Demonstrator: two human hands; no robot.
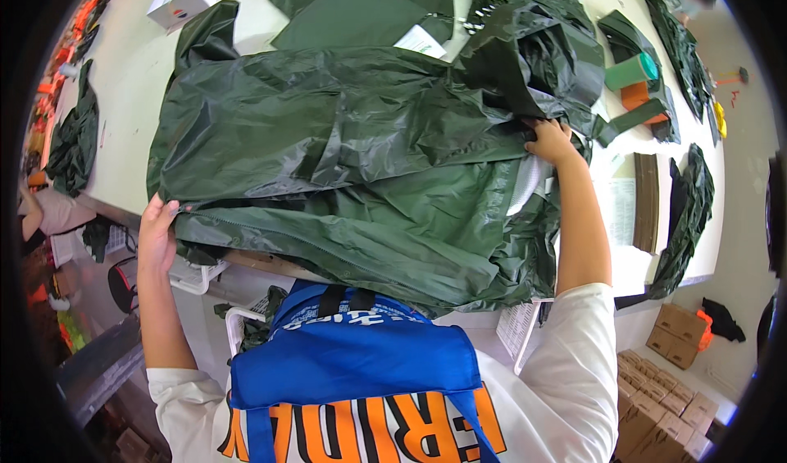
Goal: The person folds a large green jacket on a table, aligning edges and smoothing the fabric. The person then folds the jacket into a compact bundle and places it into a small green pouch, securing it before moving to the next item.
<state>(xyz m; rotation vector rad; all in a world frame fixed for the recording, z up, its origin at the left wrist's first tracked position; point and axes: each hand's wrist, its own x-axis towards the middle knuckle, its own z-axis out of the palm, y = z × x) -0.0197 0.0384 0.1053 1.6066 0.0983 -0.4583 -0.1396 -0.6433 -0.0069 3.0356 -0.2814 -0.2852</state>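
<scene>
A shiny dark green rain jacket (303, 127) lies spread across the white table in front of me, its front parted along a zipper (287, 232). Its near panel hangs over the table's front edge toward my blue apron (361, 364). At the lower left corner, my left hand (156, 229) pinches the jacket's edge by the zipper's end between thumb and fingers. On the right, my right hand (551, 141) is closed on the fabric near the bunched collar end; its fingertips are partly hidden in the folds. A pale mesh lining (525, 182) shows just below that hand.
More dark green garments (369, 8) lie behind the jacket, with a white paper (420, 41) against them. A green roll (631, 72) and a stack of brown card (645, 205) sit at the right. A white box (188, 0) stands far left; cartons (664, 414) fill the lower right floor.
</scene>
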